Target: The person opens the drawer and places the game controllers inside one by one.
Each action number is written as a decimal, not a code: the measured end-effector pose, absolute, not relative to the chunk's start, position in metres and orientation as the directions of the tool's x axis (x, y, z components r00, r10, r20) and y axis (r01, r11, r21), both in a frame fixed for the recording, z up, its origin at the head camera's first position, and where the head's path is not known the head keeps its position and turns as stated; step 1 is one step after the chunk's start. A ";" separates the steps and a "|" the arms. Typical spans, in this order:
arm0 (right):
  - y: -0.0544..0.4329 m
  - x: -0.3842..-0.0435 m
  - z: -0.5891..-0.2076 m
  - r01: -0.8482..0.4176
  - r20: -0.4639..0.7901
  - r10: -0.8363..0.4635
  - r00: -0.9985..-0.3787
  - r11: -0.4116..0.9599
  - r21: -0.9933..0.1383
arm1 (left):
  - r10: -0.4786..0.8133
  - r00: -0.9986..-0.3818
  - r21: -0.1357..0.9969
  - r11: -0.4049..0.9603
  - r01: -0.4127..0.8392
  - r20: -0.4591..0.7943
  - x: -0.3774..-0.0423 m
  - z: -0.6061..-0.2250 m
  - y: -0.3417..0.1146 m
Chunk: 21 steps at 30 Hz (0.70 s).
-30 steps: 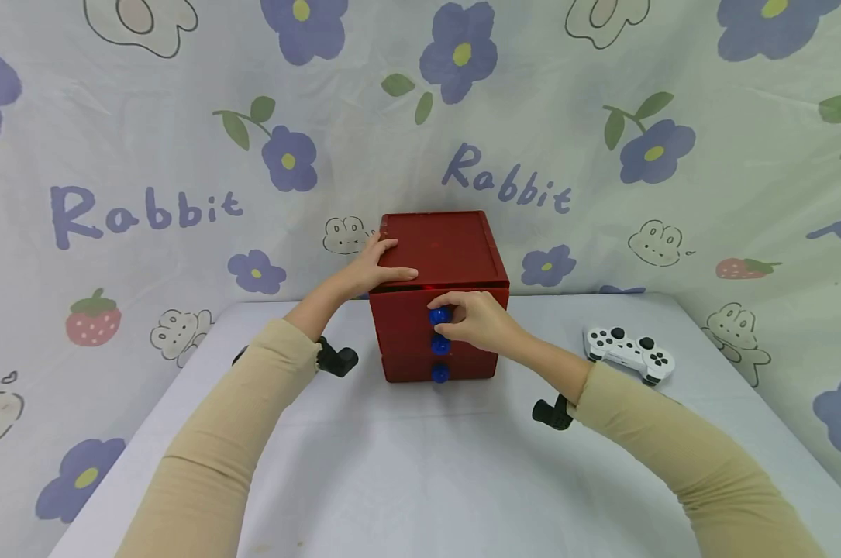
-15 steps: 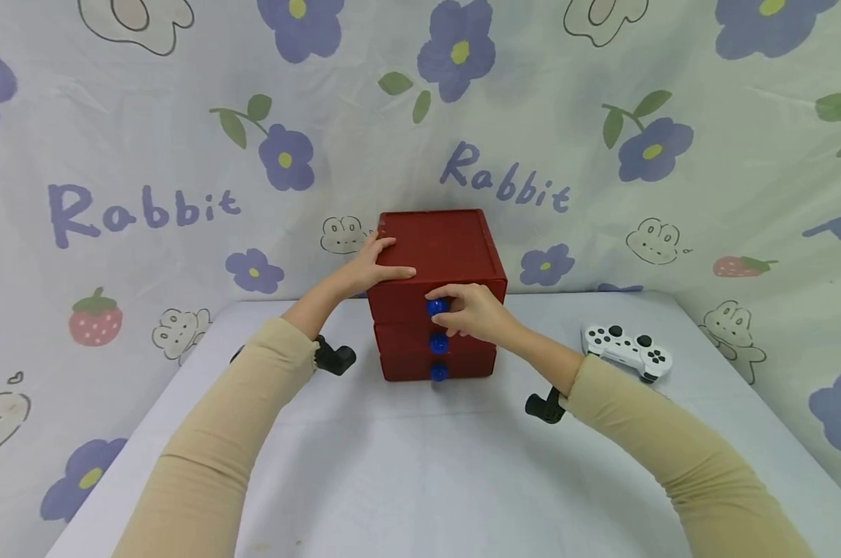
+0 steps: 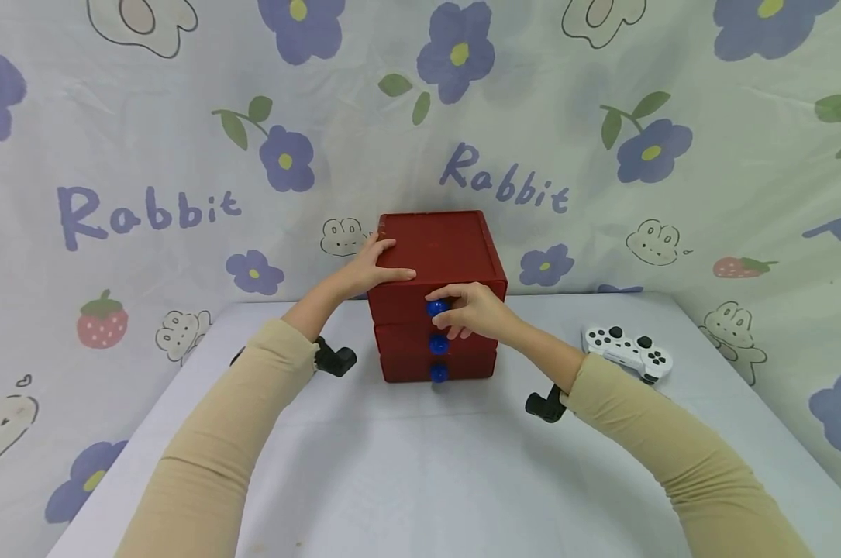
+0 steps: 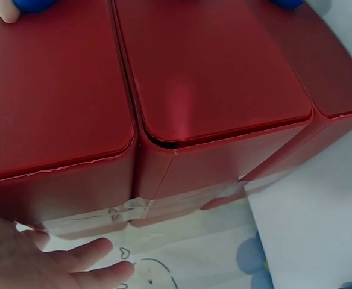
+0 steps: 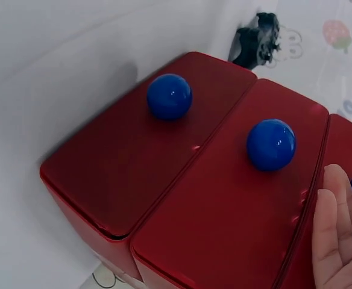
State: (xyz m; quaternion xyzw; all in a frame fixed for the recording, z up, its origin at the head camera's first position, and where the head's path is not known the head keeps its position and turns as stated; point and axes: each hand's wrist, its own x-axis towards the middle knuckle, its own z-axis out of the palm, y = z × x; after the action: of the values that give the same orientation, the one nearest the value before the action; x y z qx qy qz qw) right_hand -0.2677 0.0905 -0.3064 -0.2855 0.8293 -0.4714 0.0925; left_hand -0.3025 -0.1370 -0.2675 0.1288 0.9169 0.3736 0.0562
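A red three-drawer cabinet stands at the table's back, a blue ball-shaped knob on each drawer. My left hand rests on its top left edge, thumb across the top and fingers spread over the left side. In the left wrist view the left hand's fingers lie straight beside the cabinet wall. My right hand pinches the top drawer's knob between thumb and index finger, its other fingers loosely bent below. The middle knob and bottom knob are untouched. All three drawer fronts sit nearly flush.
A white game controller lies on the white-covered table, right of the cabinet. Close behind the cabinet hangs a patterned cloth. A small dark object is on the table at the left, mostly behind the left sleeve in the head view.
The top drawer, slightly out with a gap under the cabinet top a second ago, has moved in flush. My right hand went forward with its knob; the left hand stayed in place.
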 end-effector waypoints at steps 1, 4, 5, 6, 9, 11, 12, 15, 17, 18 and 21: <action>0.091 -0.267 -0.307 -0.381 0.108 -0.563 -0.819 0.394 -0.836 | 0.278 -0.961 0.697 0.690 0.195 -0.007 -0.303 -0.268 -0.137; 0.095 -0.263 -0.307 -0.364 0.083 -0.571 -0.817 0.399 -0.841 | 0.282 -0.960 0.696 0.688 0.206 0.006 -0.304 -0.268 -0.135; 0.097 -0.261 -0.307 -0.368 0.081 -0.578 -0.812 0.400 -0.840 | 0.285 -0.959 0.696 0.687 0.210 0.009 -0.304 -0.268 -0.135; 0.099 -0.259 -0.307 -0.377 0.083 -0.588 -0.805 0.398 -0.836 | 0.287 -0.958 0.697 0.684 0.214 0.013 -0.304 -0.268 -0.135; 0.104 -0.252 -0.310 -0.408 0.092 -0.614 -0.784 0.397 -0.822 | 0.287 -0.958 0.698 0.682 0.218 0.019 -0.303 -0.268 -0.135; 0.107 -0.248 -0.312 -0.428 0.097 -0.628 -0.772 0.401 -0.809 | 0.284 -0.959 0.698 0.683 0.215 0.017 -0.303 -0.268 -0.136; 0.108 -0.246 -0.313 -0.429 0.093 -0.629 -0.772 0.408 -0.806 | 0.283 -0.959 0.698 0.683 0.214 0.016 -0.303 -0.268 -0.137; 0.109 -0.243 -0.319 -0.419 0.070 -0.626 -0.776 0.430 -0.800 | 0.282 -0.959 0.701 0.680 0.213 0.018 -0.303 -0.269 -0.138; 0.109 -0.242 -0.323 -0.408 0.056 -0.621 -0.782 0.442 -0.799 | 0.283 -0.959 0.703 0.677 0.217 0.023 -0.304 -0.269 -0.139; 0.109 -0.241 -0.325 -0.401 0.049 -0.617 -0.785 0.448 -0.799 | 0.283 -0.959 0.705 0.675 0.218 0.026 -0.305 -0.269 -0.139; 0.108 -0.241 -0.332 -0.390 0.036 -0.606 -0.794 0.463 -0.796 | 0.282 -0.959 0.708 0.671 0.219 0.029 -0.305 -0.270 -0.139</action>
State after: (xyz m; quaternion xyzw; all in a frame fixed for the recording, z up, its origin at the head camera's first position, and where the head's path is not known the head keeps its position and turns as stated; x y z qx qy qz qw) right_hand -0.2410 0.1075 -0.3319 -0.2944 0.8459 -0.4262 0.1269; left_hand -0.3053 -0.1388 -0.2698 0.1373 0.9132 0.3814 0.0413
